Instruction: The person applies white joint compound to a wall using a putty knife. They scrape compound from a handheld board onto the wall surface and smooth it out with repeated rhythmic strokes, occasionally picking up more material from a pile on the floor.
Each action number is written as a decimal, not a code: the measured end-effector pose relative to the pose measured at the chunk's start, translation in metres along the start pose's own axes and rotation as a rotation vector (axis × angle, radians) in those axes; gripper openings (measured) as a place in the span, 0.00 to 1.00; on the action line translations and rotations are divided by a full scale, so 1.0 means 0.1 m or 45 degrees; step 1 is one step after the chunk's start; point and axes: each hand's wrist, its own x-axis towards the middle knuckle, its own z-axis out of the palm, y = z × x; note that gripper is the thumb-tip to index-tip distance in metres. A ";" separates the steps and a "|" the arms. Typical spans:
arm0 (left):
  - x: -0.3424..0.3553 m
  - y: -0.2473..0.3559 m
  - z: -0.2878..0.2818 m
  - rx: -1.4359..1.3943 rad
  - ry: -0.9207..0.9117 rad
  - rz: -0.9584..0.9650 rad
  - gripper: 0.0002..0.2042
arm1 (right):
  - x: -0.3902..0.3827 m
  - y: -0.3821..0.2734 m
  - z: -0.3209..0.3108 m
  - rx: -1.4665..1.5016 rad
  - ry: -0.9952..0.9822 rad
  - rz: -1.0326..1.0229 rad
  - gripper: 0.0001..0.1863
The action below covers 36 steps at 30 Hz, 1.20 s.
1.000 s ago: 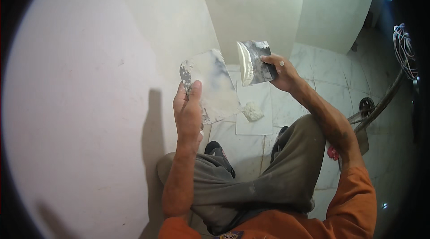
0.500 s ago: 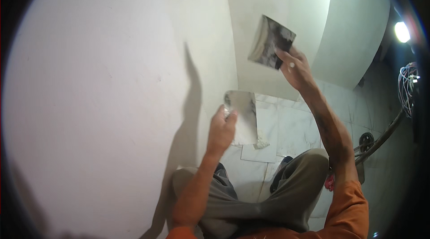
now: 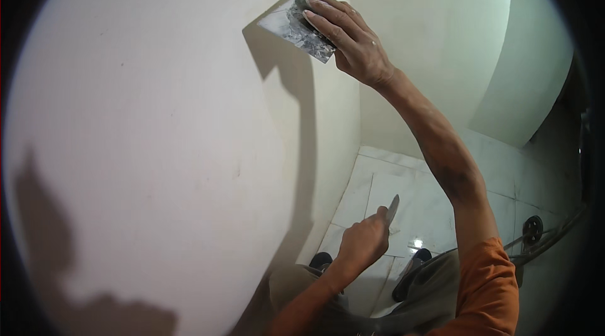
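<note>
My right hand [image 3: 362, 46] is raised high, its fingers spread over the back of a putty-smeared flat rectangular scraper [image 3: 296, 28]. The blade lies tilted close to the pale wall [image 3: 164, 115] on the left and casts a shadow there; I cannot tell whether its edge touches. Low in front of my knees, my left hand [image 3: 364, 243] is closed round a second scraper [image 3: 393, 208]. That one is seen nearly edge-on, with much of it hidden by my fist.
The side wall meets a back wall [image 3: 422, 40] in a corner ahead. Marble-patterned tiles [image 3: 394, 188] cover the floor, with my shoes [image 3: 413, 273] on them. To the right lie a dark round object [image 3: 532, 229] and a pole or cable [image 3: 551, 238].
My right hand has swung up and left with its scraper, from before the back wall to the side wall. My left hand has dropped rightward, its scraper turning from flat-on to edge-on.
</note>
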 end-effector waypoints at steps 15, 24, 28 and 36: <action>0.28 0.03 -0.10 0.023 -0.203 -0.074 0.11 | -0.06 0.18 0.46 0.070 0.209 0.054 0.29; 0.33 0.07 -0.09 0.019 -0.218 -0.014 0.11 | -0.09 0.14 0.47 0.084 0.145 0.097 0.31; 0.36 0.12 -0.12 0.029 -0.230 0.053 0.11 | -0.09 0.16 0.44 0.088 -0.101 0.127 0.31; 0.34 0.07 -0.23 0.131 -0.232 0.086 0.11 | -0.18 -0.02 0.50 0.044 0.023 0.194 0.34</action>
